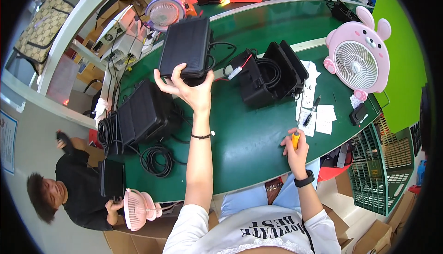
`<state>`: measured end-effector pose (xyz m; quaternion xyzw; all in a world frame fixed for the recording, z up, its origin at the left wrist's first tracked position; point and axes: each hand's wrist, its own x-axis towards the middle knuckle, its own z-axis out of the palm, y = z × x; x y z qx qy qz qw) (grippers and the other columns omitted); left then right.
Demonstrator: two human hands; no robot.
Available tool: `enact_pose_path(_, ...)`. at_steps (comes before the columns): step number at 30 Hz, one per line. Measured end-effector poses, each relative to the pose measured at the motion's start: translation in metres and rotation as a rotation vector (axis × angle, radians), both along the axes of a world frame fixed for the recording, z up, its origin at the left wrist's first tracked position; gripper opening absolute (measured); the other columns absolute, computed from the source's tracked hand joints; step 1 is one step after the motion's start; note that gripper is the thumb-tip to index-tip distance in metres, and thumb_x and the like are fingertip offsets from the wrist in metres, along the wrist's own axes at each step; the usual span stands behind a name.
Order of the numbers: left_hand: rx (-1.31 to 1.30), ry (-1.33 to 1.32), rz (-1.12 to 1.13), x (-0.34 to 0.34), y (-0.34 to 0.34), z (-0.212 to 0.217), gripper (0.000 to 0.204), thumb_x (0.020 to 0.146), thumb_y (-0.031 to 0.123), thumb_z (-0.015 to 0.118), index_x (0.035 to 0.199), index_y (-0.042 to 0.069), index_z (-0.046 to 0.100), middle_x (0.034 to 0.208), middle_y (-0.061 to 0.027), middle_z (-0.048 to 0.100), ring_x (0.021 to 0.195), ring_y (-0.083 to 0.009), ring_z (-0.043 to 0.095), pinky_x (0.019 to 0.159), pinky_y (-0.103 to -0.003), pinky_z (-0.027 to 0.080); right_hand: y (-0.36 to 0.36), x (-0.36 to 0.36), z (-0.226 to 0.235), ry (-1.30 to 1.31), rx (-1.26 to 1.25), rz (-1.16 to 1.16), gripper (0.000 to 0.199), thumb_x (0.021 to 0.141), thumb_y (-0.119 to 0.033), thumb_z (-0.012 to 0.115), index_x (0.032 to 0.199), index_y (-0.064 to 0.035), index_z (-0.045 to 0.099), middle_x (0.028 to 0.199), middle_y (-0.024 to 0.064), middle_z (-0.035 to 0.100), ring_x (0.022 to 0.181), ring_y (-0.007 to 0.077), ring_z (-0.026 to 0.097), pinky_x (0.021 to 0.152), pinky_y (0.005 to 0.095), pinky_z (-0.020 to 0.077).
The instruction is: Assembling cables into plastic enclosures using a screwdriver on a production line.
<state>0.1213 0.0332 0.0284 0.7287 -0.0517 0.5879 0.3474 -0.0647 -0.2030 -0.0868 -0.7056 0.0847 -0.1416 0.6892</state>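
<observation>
At the far left of the table my left hand (196, 95) grips the near end of a black ribbed box (185, 46), fingers spread over its edge; a black cable trails from the box's right side. My right hand (296, 152) is closed round the yellow handle of a screwdriver (296, 139), its long shaft pointing away from me. Beyond the screwdriver's tip stands an opened black case (260, 85) with a coiled black cable (270, 71) inside. A red wire with a white connector (235, 72) runs beside that case.
More black boxes (145, 113) and a coiled cable (157, 161) lie on the left of the green table (240, 148). To the right are paper slips (326, 115), a black pen (312, 111), a pink rabbit-shaped fan (357, 58) and green crates (378, 171). Co-workers (74, 185) are at the left and far side.
</observation>
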Motion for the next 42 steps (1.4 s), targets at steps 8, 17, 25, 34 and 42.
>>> enact_pose_path(8, 0.144, -0.146, -0.044, -0.142, 0.026, 0.065, 0.083, 0.047, 0.017, 0.094, 0.11, 0.021, 0.04, 0.153, -0.0142, 0.013, 0.132, -0.0339, 0.033, 0.109, -0.045, 0.036, 0.007, -0.009, 0.001, -0.065, 0.013, -0.019, 0.02, 0.097, -0.005, 0.052, 0.117, -0.0031, 0.05, 0.076, 0.0041, 0.061, 0.057, 0.0036, 0.05, 0.051, 0.0184, 0.0422)
enact_pose_path(17, -0.075, 0.113, -0.632, -0.231, 0.061, -0.016, 0.091, 0.05, 0.046, 0.096, 0.115, 0.018, 0.038, 0.151, -0.0226, 0.02, 0.13, -0.0403, 0.042, 0.105, -0.047, 0.043, 0.002, -0.015, -0.017, -0.243, 0.095, -0.084, 0.017, 0.098, -0.008, 0.055, 0.114, -0.0043, 0.049, 0.089, 0.0072, 0.065, 0.06, 0.0043, 0.049, 0.053, 0.0181, 0.0432)
enact_pose_path(25, -0.233, 0.43, -0.893, -0.237, 0.083, -0.103, 0.088, 0.045, 0.023, 0.09, 0.115, 0.018, 0.039, 0.152, -0.0211, 0.017, 0.134, -0.0384, 0.036, 0.108, -0.048, 0.038, -0.036, -0.031, -0.007, -0.29, 0.346, -0.032, 0.008, 0.099, -0.009, 0.054, 0.105, -0.0087, 0.049, 0.086, 0.0074, 0.061, 0.061, 0.0042, 0.046, 0.048, 0.0183, 0.0414)
enact_pose_path(34, -0.505, 0.558, -1.153, -0.23, 0.062, -0.099, 0.154, 0.039, 0.038, 0.098, 0.154, 0.009, 0.0, 0.16, -0.018, 0.006, 0.145, -0.0332, 0.023, 0.117, -0.046, 0.025, -0.029, -0.061, 0.052, -0.324, -0.004, 0.338, 0.056, 0.062, -0.005, 0.088, 0.099, -0.0109, 0.047, 0.127, 0.0071, 0.051, 0.082, 0.005, 0.048, 0.056, 0.0153, 0.0431)
enact_pose_path(42, -0.293, 0.588, -1.179, -0.218, 0.088, -0.087, 0.099, 0.038, 0.035, 0.097, 0.124, 0.015, 0.052, 0.155, -0.0189, 0.022, 0.135, -0.0329, 0.039, 0.106, -0.046, 0.045, 0.018, -0.071, 0.012, -0.257, -0.141, 0.217, 0.07, 0.069, 0.002, 0.08, 0.128, -0.0057, 0.042, 0.114, 0.0024, 0.045, 0.088, 0.0081, 0.05, 0.055, 0.0161, 0.0473)
